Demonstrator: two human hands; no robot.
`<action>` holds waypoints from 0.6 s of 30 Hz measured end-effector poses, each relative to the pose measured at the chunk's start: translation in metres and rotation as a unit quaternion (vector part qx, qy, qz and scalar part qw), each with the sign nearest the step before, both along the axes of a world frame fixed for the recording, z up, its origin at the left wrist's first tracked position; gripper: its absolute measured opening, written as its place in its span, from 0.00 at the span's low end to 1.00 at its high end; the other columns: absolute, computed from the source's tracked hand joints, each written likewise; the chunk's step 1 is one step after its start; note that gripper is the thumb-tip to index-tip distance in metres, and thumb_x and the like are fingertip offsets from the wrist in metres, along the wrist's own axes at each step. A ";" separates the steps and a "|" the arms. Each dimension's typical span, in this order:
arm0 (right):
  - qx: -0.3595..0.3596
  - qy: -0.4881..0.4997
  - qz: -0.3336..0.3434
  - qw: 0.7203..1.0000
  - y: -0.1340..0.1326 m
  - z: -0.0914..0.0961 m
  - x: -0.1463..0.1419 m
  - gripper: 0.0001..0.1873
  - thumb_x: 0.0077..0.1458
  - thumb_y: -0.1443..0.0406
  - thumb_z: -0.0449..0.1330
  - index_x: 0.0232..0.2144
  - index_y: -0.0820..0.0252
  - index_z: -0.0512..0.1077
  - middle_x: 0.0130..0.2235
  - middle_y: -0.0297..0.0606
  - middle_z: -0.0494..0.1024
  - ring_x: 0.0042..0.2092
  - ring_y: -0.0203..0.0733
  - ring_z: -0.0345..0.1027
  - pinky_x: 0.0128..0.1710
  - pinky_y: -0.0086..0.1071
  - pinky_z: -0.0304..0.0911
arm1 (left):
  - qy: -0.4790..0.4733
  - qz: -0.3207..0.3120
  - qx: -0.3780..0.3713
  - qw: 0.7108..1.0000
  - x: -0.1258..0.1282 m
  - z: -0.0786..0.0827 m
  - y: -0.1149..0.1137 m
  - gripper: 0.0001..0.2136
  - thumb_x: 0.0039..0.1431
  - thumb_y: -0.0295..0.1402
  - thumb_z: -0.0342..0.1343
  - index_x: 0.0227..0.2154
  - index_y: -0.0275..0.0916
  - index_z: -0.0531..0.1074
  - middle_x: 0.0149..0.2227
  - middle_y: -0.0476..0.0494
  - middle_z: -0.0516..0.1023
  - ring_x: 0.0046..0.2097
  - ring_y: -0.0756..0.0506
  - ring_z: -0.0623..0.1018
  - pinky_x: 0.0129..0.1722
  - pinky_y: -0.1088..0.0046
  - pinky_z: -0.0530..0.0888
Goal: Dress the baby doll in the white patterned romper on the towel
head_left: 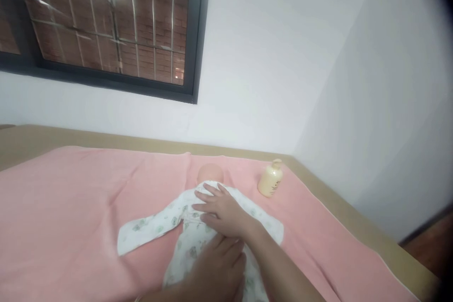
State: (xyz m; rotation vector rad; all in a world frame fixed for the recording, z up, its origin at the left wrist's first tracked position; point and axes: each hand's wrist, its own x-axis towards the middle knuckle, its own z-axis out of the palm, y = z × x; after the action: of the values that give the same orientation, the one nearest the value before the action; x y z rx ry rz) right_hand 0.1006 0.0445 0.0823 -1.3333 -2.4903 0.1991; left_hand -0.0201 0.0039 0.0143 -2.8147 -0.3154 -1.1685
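Note:
A doll lies on the pink blanket, its smooth round head (210, 173) toward the wall; no facial features can be made out. It wears a white long-sleeved garment (152, 231) with a green print, sleeves spread out to both sides. My right hand (219, 207) rests on the upper body of the garment, fingers spread and pointing left. Just below it, my left hand (219, 266) is closed over the lower body, fingers curled; what they hold, if anything, is hidden. The two hands overlap or nearly touch near the doll's middle.
The pink blanket (71, 207) has folds and covers most of a tan surface (339, 212). A pale yellow bottle (271, 180) stands upright right of the doll's head. White walls (255, 56) meet in a corner behind, with a dark-framed barred window (141, 23) at upper left.

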 end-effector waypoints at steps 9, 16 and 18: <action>-0.094 -0.025 -0.078 0.992 -0.021 0.007 0.009 0.33 0.61 0.50 0.38 0.64 0.56 0.39 0.65 0.37 0.33 0.65 0.50 0.24 0.61 0.47 0.37 | 0.003 0.010 0.054 0.999 0.004 -0.016 0.006 0.09 0.53 0.29 0.47 0.32 0.36 0.71 0.36 0.40 0.74 0.43 0.42 0.72 0.50 0.57 0.66; -0.032 -0.055 -0.014 0.998 -0.012 0.007 -0.003 0.30 0.63 0.53 0.37 0.63 0.58 0.44 0.65 0.37 0.37 0.65 0.44 0.23 0.62 0.45 0.29 | 0.028 0.014 0.021 0.999 0.003 -0.013 0.003 0.08 0.53 0.31 0.47 0.29 0.37 0.71 0.33 0.41 0.73 0.42 0.42 0.72 0.50 0.58 0.66; -0.028 -0.048 -0.025 0.998 0.000 0.004 0.001 0.28 0.63 0.55 0.36 0.63 0.57 0.44 0.65 0.36 0.37 0.65 0.43 0.23 0.62 0.44 0.28 | 0.021 0.006 0.030 0.999 0.002 -0.010 0.004 0.08 0.53 0.31 0.48 0.29 0.36 0.71 0.34 0.41 0.74 0.44 0.42 0.71 0.53 0.59 0.64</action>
State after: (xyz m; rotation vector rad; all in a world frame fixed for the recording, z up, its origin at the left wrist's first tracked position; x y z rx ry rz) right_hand 0.1020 0.0444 0.0865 -1.4591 -2.5441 0.1988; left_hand -0.0181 0.0076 0.0044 -2.7776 -0.2896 -1.0948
